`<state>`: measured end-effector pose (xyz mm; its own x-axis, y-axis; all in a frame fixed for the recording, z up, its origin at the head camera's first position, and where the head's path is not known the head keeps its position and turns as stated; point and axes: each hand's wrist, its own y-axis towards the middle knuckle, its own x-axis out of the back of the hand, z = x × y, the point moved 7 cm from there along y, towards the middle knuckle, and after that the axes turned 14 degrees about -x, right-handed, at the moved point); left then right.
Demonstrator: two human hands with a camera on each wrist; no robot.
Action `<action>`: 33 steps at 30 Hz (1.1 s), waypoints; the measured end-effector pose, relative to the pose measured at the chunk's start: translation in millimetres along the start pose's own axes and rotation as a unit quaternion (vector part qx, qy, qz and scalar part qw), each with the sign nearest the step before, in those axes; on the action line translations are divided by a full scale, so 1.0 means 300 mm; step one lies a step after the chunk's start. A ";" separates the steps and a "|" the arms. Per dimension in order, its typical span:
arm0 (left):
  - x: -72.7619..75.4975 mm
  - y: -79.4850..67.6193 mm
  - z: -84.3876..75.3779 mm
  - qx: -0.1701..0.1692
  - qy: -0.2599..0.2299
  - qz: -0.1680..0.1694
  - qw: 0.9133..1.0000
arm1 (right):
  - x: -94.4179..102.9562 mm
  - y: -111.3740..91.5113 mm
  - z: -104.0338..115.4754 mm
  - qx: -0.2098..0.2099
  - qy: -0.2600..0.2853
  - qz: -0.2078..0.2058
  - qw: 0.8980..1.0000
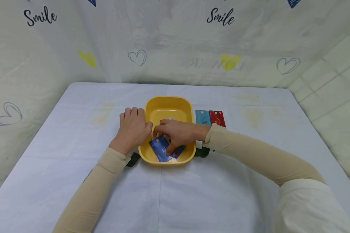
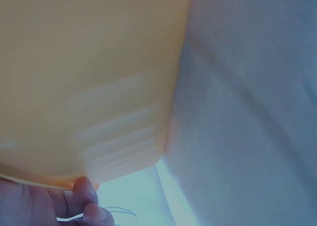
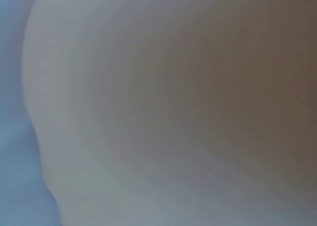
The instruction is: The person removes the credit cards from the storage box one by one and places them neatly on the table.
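A yellow plastic tub (image 1: 169, 103) stands on the table with several cards in it. My left hand (image 1: 134, 127) grips the tub's left rim; the left wrist view shows curled fingertips (image 2: 85, 189) at the edge of its outer wall (image 2: 89, 62). Inside the tub, my right hand (image 1: 179, 132) pinches a blue card (image 1: 160, 149) marked VIP, tilted over other cards that it partly covers. The right hand hides part of the pile. In the right wrist view a blurred pale surface fills most of the picture, and no fingers show.
Just right of the tub, a teal card (image 1: 202, 117) and a red card (image 1: 217, 118) lie side by side, partly behind the right forearm. A white cloth (image 1: 239, 200) covers the table. Behind it hangs a printed curtain (image 1: 175, 38).
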<state>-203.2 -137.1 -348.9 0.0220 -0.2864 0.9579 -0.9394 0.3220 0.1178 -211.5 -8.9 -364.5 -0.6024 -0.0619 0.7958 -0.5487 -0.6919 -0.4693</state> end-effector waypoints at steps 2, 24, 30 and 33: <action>0.000 -0.001 0.000 0.000 0.000 0.000 1.000 | -0.001 0.002 0.001 0.001 -0.001 0.001 1.000; -0.001 0.003 0.005 0.002 0.000 0.009 1.000 | -0.006 0.010 0.002 0.003 -0.006 0.006 1.000; -0.001 0.002 0.004 -0.002 -0.001 0.001 1.000 | -0.009 0.011 -0.002 0.000 -0.006 0.004 1.000; 0.000 0.001 0.006 -0.002 -0.002 -0.002 1.000 | -0.011 0.011 -0.002 -0.005 -0.005 0.007 1.000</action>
<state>-204.1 -138.5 -349.3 0.0244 -0.2904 0.9566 -0.9382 0.3239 0.1222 -211.9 -10.5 -368.9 -0.6036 -0.0789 0.7934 -0.5460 -0.6843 -0.4834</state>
